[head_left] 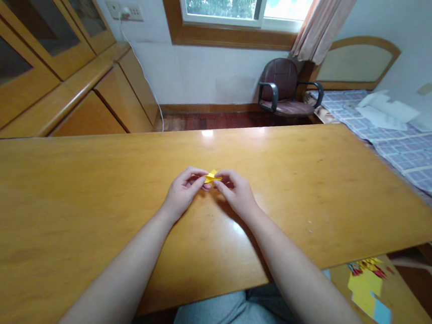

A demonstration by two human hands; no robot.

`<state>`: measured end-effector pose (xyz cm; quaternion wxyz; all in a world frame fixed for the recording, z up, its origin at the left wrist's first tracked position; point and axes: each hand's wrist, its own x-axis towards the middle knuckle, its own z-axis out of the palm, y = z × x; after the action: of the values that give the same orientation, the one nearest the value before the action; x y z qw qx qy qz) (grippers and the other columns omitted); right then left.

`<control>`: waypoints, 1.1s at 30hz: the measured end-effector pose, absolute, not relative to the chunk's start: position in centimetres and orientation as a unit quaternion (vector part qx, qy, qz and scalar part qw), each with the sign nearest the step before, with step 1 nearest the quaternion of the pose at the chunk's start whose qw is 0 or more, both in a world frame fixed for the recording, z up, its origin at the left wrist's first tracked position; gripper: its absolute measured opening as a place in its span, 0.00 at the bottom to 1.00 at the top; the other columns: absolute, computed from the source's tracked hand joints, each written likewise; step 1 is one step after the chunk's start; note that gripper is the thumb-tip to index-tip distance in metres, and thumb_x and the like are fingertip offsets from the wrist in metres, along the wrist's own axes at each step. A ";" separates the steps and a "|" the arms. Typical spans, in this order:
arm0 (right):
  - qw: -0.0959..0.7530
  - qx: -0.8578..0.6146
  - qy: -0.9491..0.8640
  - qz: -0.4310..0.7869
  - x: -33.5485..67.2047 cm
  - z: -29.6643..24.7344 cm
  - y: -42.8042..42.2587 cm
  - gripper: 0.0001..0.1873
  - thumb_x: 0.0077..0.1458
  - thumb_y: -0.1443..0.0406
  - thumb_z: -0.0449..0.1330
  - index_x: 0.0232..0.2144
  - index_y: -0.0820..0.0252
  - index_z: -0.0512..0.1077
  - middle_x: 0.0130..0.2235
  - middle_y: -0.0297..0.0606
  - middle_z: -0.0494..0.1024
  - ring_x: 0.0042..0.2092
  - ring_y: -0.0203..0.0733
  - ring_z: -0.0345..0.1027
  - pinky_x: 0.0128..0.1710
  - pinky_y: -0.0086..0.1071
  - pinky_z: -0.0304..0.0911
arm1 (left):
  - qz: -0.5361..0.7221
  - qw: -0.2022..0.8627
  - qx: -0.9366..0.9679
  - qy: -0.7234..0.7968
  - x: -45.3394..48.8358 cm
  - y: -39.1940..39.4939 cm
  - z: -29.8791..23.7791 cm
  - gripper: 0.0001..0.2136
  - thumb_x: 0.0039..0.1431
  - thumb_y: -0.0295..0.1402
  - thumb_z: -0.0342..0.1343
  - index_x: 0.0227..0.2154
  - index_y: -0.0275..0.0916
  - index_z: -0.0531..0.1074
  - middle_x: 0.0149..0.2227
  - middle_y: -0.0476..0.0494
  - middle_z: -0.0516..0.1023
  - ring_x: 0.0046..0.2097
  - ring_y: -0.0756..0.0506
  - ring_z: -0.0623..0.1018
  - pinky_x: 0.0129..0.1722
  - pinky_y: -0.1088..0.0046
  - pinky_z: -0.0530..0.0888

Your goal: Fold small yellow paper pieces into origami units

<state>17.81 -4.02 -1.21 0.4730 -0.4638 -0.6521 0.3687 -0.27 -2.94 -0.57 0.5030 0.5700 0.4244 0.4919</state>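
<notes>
A small piece of folded yellow paper (211, 177) is held just above the middle of the wooden table (83, 211). My left hand (184, 190) pinches its left side between thumb and fingers. On the opposite side my right hand (236, 190) grips it the same way, thumb nearest me. The paper has creased, pointed flaps, and its ends are partly hidden by my fingertips. Both forearms reach in from the near edge.
At the lower right, a lower surface bears yellow paper sheets (364, 286), a light blue sheet (382, 313) and several small red and yellow pieces (367, 266). Beyond the table stand an armchair (283, 84), a bed (410, 143) and wooden cabinets (109, 87).
</notes>
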 end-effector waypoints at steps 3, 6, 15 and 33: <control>0.469 -0.460 -0.653 0.377 17.8 -1.0 -4.0 0.10 0.58 0.62 0.61 0.42 0.57 0.75 0.39 0.38 0.80 0.36 0.38 0.72 0.39 0.33 0.67 | 0.493 0.484 0.593 0.413 -0.4 -3.0 -0.6 0.08 0.58 0.37 0.60 0.37 0.40 0.75 0.35 0.48 0.76 0.34 0.48 0.79 0.39 0.70 0.77; 0.461 -0.463 -0.656 0.377 17.9 -1.0 -4.0 0.12 0.58 0.62 0.61 0.44 0.57 0.76 0.40 0.39 0.81 0.37 0.39 0.73 0.41 0.34 0.68 | 0.492 0.469 0.620 0.393 -0.4 -3.1 -0.6 0.07 0.60 0.36 0.59 0.38 0.40 0.75 0.37 0.47 0.74 0.34 0.49 0.79 0.40 0.70 0.77; 0.474 -0.453 -0.640 0.400 17.9 -1.2 -3.9 0.11 0.58 0.60 0.61 0.42 0.57 0.77 0.42 0.40 0.81 0.40 0.40 0.74 0.43 0.34 0.68 | 0.477 0.366 0.702 0.383 -0.5 -3.1 -0.4 0.07 0.56 0.33 0.63 0.38 0.43 0.75 0.43 0.44 0.71 0.47 0.45 0.74 0.43 0.70 0.76; 0.486 -0.431 -0.578 0.494 17.6 -1.4 -4.0 0.11 0.56 0.58 0.63 0.38 0.58 0.75 0.33 0.35 0.79 0.29 0.35 0.72 0.30 0.28 0.68 | 0.460 0.267 0.768 0.357 -0.6 -3.1 -0.5 0.04 0.60 0.34 0.61 0.38 0.43 0.75 0.41 0.45 0.75 0.46 0.46 0.75 0.47 0.65 0.76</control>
<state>17.55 -3.97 -1.39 0.4858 -0.4308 -0.5780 0.4943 -0.57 -3.09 -0.50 0.2672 0.7680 0.3566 0.4600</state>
